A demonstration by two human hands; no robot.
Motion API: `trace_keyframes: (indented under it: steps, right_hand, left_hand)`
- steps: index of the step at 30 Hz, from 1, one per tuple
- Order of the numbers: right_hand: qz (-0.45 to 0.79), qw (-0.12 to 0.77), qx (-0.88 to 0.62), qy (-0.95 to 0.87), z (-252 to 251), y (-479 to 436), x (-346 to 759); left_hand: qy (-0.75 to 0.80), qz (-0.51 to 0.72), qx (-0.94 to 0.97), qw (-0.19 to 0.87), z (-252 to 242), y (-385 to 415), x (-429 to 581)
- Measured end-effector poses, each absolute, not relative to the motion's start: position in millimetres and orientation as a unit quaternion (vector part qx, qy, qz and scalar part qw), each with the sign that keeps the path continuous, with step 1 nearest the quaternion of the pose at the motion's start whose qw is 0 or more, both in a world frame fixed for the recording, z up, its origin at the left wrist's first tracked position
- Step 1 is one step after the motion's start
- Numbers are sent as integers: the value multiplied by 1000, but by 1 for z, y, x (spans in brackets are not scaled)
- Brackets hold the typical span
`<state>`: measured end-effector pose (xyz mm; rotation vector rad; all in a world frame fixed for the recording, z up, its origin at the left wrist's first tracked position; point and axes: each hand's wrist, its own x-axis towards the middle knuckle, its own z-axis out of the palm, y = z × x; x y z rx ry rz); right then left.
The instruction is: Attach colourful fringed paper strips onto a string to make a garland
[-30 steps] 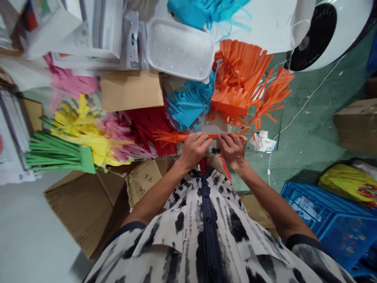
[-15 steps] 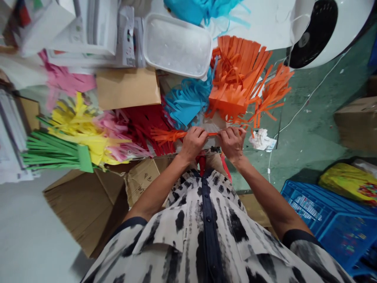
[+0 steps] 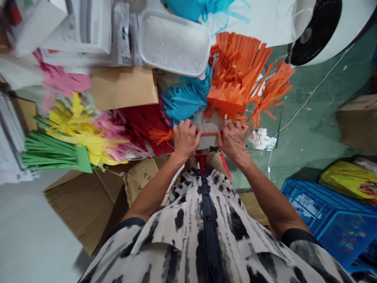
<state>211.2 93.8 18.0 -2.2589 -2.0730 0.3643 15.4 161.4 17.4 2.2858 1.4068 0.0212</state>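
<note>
Both hands have spread further apart, the left hand (image 3: 185,139) sliding outward along an orange paper strip (image 3: 209,133) while the right hand (image 3: 234,141) stays at nearly the same spot. The fingers (image 3: 188,125) of each hand are clenched on the strip, and its thin stretch between them runs straight across, just above the near edge of a see-through surface (image 3: 266,118). Its fringed end (image 3: 160,136) sticks out past the left hand, just beside a heap of red paper fringe (image 3: 141,129). Room for moving is tight on the left and ahead: an orange paper fringe pile (image 3: 235,74) sits directly beyond the hands, with a blue paper fringe pile (image 3: 184,98) touching it and a green paper fringe bundle (image 3: 47,155) toward the far left. Bare room lies to the right, where a crumpled white tissue (image 3: 260,138) rests near the right edge (green floor (image 3: 312,118) shows past that edge)
</note>
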Motion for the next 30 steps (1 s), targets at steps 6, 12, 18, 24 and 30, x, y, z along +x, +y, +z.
trace_keyframes:
  steps: [6, 12, 18, 24, 30]
  right_hand:
    - [92, 64, -691, -714, 4, 80, 205]
    - [96, 67, -666, -737, -14, 49, 234]
    - [54, 75, -698, -710, -2, 45, 230]
    - [109, 62, -641, -758, -5, 64, 204]
    - [129, 60, -605, -783, -3, 78, 214]
  left_hand:
    - [409, 44, 876, 253, 7, 143, 21]
    - [331, 31, 902, 274, -8, 143, -2]
    - [336, 44, 903, 265, -3, 143, 5]
    - [356, 44, 896, 264, -4, 140, 12]
    - [428, 87, 856, 277, -5, 128, 6]
